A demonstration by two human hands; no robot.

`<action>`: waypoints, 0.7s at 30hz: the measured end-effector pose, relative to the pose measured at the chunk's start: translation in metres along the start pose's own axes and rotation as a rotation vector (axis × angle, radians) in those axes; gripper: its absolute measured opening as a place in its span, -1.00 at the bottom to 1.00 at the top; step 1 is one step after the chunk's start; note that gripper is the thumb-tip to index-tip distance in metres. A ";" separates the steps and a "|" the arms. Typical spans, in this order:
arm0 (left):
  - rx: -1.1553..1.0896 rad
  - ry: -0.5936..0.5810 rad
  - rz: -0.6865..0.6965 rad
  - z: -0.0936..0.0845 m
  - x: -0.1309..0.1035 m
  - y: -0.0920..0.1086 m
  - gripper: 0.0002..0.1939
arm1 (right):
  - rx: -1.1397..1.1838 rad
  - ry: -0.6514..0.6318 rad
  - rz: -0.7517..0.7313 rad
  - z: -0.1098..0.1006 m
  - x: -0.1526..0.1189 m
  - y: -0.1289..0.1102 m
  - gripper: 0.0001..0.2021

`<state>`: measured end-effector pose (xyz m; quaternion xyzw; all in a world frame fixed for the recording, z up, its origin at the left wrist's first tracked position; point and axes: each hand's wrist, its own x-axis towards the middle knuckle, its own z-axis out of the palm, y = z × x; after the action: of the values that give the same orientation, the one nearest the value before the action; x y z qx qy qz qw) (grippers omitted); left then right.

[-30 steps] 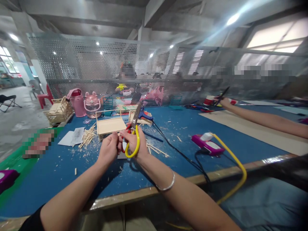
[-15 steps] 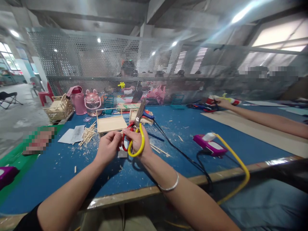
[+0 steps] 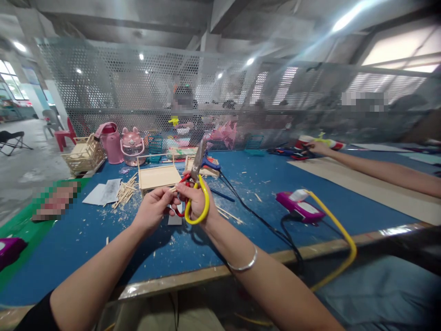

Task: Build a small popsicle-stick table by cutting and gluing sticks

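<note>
In the middle of the head view, my right hand [image 3: 197, 196] is closed around a pair of scissors [image 3: 197, 163] with one red and one yellow handle, the blades pointing up and away from me. My left hand [image 3: 156, 206] is beside it, thumb and finger pinching what looks like a short thin wooden stick [image 3: 172, 189], partly hidden. The fingers of both hands nearly meet. Just beyond them stands a small wooden frame with a flat panel [image 3: 160, 178]. A blue-handled glue gun [image 3: 211, 164] lies behind the scissors.
Loose wooden sticks [image 3: 126, 191] and white papers [image 3: 101, 193] lie to the left. A pink bottle [image 3: 112, 145] and a pink jug [image 3: 132, 148] stand behind. At right are a purple box [image 3: 299, 208] with a yellow cable [image 3: 339, 232] and a co-worker's arm [image 3: 375, 166].
My left hand has shifted slightly and its fingers have changed their pinch, with the light stick now showing more. The scissors have tilted a little and remain in my right hand.
</note>
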<state>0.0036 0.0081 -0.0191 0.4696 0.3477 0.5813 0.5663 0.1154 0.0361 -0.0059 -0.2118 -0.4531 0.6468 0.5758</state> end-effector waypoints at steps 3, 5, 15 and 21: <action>-0.021 -0.028 -0.043 -0.004 -0.001 0.008 -0.66 | -0.145 0.076 -0.102 0.000 -0.001 -0.005 -0.60; -0.044 0.002 -0.059 -0.008 -0.001 0.013 -0.62 | -0.213 0.085 -0.137 -0.001 0.000 -0.006 -0.60; -0.003 0.065 -0.062 -0.005 0.002 0.009 -0.68 | -0.079 0.108 -0.027 -0.004 0.005 0.004 -0.58; 0.026 0.047 -0.092 -0.007 0.001 0.012 -0.66 | -0.153 0.065 -0.059 -0.005 0.004 -0.002 -0.60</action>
<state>-0.0065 0.0083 -0.0099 0.4467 0.3896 0.5608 0.5781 0.1193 0.0408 -0.0058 -0.2627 -0.4883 0.5857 0.5912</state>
